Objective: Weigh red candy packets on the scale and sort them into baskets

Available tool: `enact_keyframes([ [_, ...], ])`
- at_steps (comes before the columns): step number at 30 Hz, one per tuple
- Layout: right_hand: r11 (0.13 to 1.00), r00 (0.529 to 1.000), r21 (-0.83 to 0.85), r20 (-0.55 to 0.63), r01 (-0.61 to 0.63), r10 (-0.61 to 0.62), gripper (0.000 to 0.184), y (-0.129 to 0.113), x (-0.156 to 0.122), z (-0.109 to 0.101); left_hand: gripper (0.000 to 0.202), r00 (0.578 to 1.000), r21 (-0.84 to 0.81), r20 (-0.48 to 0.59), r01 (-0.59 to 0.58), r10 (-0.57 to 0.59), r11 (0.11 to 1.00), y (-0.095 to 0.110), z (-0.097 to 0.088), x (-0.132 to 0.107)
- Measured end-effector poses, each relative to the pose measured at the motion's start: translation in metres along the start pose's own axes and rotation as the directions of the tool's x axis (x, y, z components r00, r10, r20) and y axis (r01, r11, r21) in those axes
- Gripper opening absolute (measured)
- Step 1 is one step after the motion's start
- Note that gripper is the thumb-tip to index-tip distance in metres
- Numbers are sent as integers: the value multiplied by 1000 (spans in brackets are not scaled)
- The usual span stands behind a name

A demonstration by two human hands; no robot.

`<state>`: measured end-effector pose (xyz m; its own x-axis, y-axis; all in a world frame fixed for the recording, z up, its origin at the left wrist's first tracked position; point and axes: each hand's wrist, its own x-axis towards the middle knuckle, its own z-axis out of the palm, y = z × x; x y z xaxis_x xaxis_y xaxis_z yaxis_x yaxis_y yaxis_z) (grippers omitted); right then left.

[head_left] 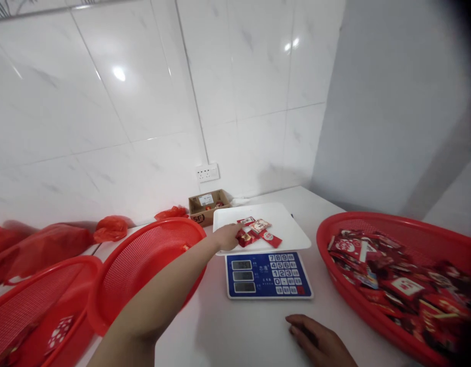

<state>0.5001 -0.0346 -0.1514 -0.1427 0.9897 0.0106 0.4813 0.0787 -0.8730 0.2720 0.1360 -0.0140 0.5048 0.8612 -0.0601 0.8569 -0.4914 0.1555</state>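
Your left hand (228, 237) is over the near-left part of the scale's white tray (292, 238), fingertips at a dark red packet (246, 238). Can't tell if it's pinching that packet or just touching; fingertips aren't clear. Just right of that hand, same tray: a cream packet (260, 225) and a red packet with a pale emblem (271, 238), close together and partly overlapping. A small red-and-white packet (247, 220) is just beyond your fingertips.

Your right hand (322, 342) is low over the tabletop (220, 331), fingers loosely curved and a little apart, nothing seen in it. Beyond it, to its left, is the scale's blue keypad panel (264, 285); display digits too blurred to read.

Right of your right hand: a big red basket (324, 244) holding a heap of mostly red wrapped packets (406, 286). Left of your left hand, partly behind your forearm: a red mesh basket (138, 255); farther left, a second mesh basket (17, 290) with a white-patterned red packet (59, 332) inside. Beyond your left hand, slightly left: an open cardboard box (199, 219) touching or nearly touching the tray.
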Motion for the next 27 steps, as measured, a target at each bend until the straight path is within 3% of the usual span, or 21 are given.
enact_keyframes([
  [4, 999, 999, 21, 35, 25, -26, 32, -11, 1, -2, 37, 1000, 19, -11, 24, -24, 1000, -2, 6, 5],
  [8, 995, 994, 17, 39, 103, -103, 31, -32, 16, -15, 44, 991, 24, -96, 95, -92, 995, -5, -2, -11],
  [13, 957, 955, -154, -135, 245, -266, 33, -66, 60, -42, 50, 946, -11, -247, 215, -211, 977, -29, -31, -54],
  [17, 878, 924, -422, -190, 228, -331, 36, -89, 97, -50, 47, 902, -47, -268, 338, -338, 940, -41, -41, -102],
  [21, 781, 965, -606, -81, 152, -251, 39, -103, 121, -42, 49, 921, -91, -203, 321, -333, 943, -21, -25, -155],
  [24, 712, 980, -692, -34, 120, -198, 40, -107, 133, -38, 55, 934, -114, -66, 343, -351, 932, 2, -3, -186],
  [27, 726, 987, -682, -42, 85, -155, 38, -105, 142, -40, 61, 898, -43, 24, 440, -440, 897, 18, 14, -202],
])
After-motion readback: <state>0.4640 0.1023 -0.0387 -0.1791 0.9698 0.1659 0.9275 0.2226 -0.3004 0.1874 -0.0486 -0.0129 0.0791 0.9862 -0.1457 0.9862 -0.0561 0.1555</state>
